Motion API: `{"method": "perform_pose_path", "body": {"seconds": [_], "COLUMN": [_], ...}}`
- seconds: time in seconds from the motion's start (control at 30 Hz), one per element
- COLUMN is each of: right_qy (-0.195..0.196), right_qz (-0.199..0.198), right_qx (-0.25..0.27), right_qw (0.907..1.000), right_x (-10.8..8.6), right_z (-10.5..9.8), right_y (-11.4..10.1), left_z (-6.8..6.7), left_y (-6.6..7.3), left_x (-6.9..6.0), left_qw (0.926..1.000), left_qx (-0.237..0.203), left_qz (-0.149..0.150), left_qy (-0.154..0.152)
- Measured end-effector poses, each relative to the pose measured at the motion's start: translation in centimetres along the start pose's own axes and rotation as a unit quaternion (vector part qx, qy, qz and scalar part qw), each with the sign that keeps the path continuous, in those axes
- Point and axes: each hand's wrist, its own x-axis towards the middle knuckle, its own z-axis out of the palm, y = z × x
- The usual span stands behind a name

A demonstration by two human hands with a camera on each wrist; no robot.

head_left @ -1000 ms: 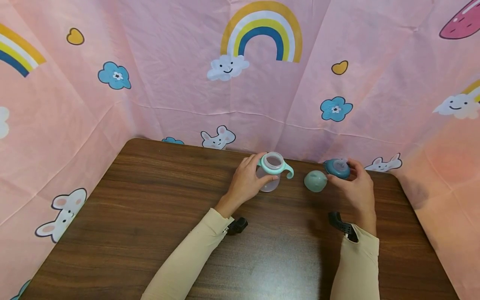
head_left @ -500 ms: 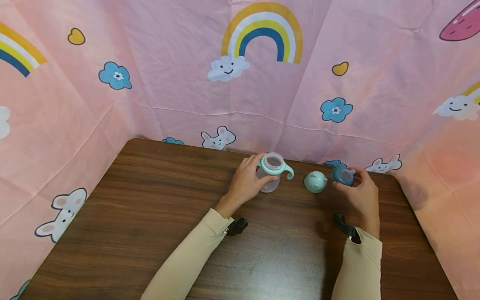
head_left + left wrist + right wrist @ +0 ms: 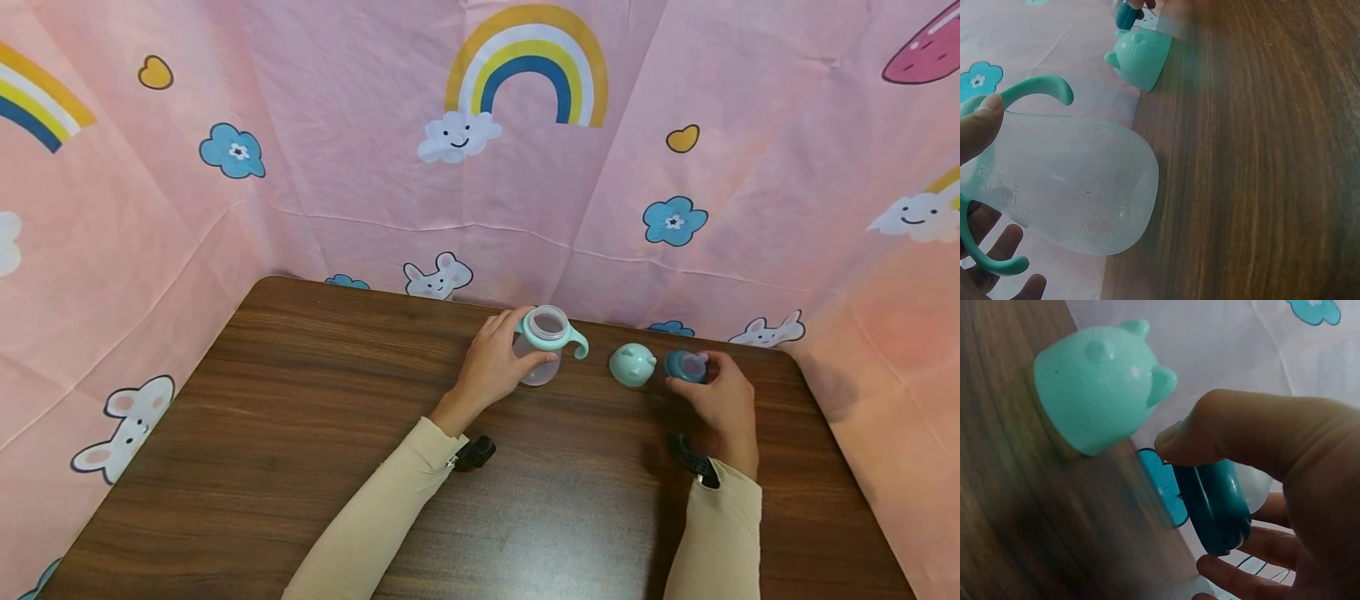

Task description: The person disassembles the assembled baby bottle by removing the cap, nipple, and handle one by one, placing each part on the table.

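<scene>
My left hand (image 3: pixel 491 358) grips the clear bottle (image 3: pixel 538 367) by its mint handled collar; the bottle stands upright with its mouth uncovered. In the left wrist view the thumb lies over the collar of the bottle (image 3: pixel 1085 181). My right hand (image 3: pixel 722 396) holds the dark teal ring with a clear nipple (image 3: pixel 684 367) between thumb and fingers. The right wrist view shows the teal ring (image 3: pixel 1213 506) tilted, near the table edge. Between the hands a mint eared cap (image 3: pixel 632 365) sits on the table, also seen as the cap (image 3: pixel 1094 390) in the right wrist view.
The brown wooden table (image 3: pixel 300 400) reaches back to a pink patterned cloth (image 3: pixel 360 125), which hangs behind it and at both sides. The bottle, cap and ring are close to the table's back edge.
My right hand has moved slightly right and toward the front with the teal ring, drawing away from the mint cap. My left hand and the bottle have stayed in place.
</scene>
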Motion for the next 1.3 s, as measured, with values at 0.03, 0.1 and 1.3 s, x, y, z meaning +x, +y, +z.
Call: {"method": "perform_pose_path", "body": {"seconds": [0.03,0.1,1.3], "right_qy": [-0.004,-0.012,-0.045], "right_qz": [0.002,0.005,0.036], "right_qx": [-0.002,-0.007,-0.034], "right_qw": [1.0,0.9999,0.9978], "right_x": [0.0,0.1,0.5], "right_z": [0.0,0.0,0.8], "right_y": [0.1,0.3,1.4], "left_z": [0.0,0.0,0.0], "left_y": [0.0,0.0,0.1], "left_x": [0.0,0.0,0.0], "left_qw": [1.0,1.0,1.0], "left_qx": [0.0,0.002,0.004], "left_qz": [0.0,-0.001,0.002], "left_qy": [-0.001,-0.001,-0.006]}}
